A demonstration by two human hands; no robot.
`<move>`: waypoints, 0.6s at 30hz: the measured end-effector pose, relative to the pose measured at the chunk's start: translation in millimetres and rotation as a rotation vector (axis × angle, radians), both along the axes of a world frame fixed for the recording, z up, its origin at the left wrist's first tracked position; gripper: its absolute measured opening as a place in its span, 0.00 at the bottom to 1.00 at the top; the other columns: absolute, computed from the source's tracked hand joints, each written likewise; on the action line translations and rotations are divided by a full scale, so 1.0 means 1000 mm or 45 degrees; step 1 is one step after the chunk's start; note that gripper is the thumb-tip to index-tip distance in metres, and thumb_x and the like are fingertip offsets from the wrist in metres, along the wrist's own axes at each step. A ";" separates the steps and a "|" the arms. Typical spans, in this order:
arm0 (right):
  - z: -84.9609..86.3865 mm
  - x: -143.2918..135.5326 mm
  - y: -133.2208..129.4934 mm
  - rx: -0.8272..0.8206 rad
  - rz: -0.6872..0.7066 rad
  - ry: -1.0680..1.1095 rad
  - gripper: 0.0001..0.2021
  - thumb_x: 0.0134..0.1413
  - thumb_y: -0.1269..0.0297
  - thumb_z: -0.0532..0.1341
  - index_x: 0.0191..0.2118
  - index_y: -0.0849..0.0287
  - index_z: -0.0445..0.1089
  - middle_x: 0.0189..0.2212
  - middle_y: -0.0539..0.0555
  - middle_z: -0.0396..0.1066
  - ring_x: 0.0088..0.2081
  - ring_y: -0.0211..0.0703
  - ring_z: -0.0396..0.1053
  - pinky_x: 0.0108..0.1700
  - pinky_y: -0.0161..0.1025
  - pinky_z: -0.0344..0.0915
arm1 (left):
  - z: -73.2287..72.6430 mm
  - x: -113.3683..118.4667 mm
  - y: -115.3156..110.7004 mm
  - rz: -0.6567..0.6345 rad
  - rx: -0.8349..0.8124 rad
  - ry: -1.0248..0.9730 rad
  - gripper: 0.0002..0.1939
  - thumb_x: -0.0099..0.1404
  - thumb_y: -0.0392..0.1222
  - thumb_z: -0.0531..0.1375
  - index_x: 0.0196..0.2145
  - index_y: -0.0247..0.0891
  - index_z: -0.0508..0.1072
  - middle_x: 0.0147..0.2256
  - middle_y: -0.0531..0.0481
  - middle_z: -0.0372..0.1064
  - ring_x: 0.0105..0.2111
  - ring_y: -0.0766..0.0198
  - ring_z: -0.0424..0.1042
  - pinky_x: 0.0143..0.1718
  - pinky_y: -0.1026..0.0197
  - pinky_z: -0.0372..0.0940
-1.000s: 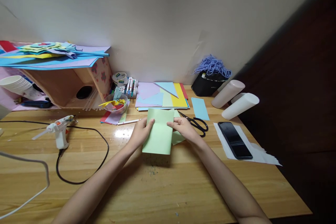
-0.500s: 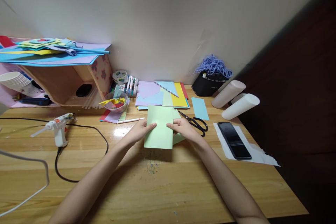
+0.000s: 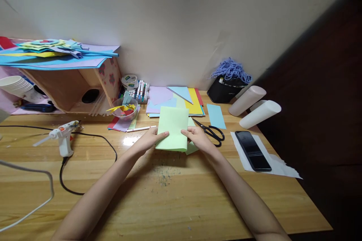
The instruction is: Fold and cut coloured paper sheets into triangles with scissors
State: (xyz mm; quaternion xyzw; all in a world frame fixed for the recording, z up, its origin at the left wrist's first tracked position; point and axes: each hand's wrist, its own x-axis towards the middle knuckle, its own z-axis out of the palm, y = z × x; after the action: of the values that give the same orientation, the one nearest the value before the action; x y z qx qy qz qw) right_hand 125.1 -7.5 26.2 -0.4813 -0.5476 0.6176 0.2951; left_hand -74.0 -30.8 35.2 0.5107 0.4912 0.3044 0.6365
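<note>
Between my hands is a folded sheet of light green paper (image 3: 173, 126), raised a little above the table. My left hand (image 3: 154, 138) pinches its left edge, thumb on the front face and fingers behind. At the right edge my right hand (image 3: 195, 135) grips it the same way. The bottom of the sheet shows a rounded fold. Another green paper piece (image 3: 191, 148) lies partly hidden behind my right hand. Black-handled scissors (image 3: 212, 132) rest just beyond that hand, and a white marker (image 3: 140, 128) lies by my left hand.
A glue gun (image 3: 65, 139) with its black cord stands on the left. Coloured paper sheets (image 3: 198, 101) are stacked at the back, near a bowl of scraps (image 3: 125, 110). To the right are a blue paper strip (image 3: 216, 116), a phone (image 3: 252, 151) and white cylinders (image 3: 260, 114).
The green paper has tilted and shifted slightly up and away, its lower edge now curved where it was straight. Both hands keep their hold and have hardly moved.
</note>
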 end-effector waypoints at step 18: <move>-0.005 0.002 -0.001 -0.125 0.265 0.095 0.17 0.43 0.54 0.61 0.28 0.66 0.69 0.20 0.53 0.71 0.21 0.37 0.69 0.25 0.33 0.64 | -0.006 -0.003 0.005 0.051 0.141 0.101 0.20 0.54 0.52 0.55 0.33 0.30 0.70 0.30 0.47 0.69 0.27 0.65 0.65 0.27 0.66 0.58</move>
State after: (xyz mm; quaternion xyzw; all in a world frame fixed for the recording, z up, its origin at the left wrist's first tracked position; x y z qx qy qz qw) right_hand 127.3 -8.3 21.2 -0.4125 -0.5523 0.6884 0.2258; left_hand -76.7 -25.7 29.3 0.5468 0.5086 0.3234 0.5811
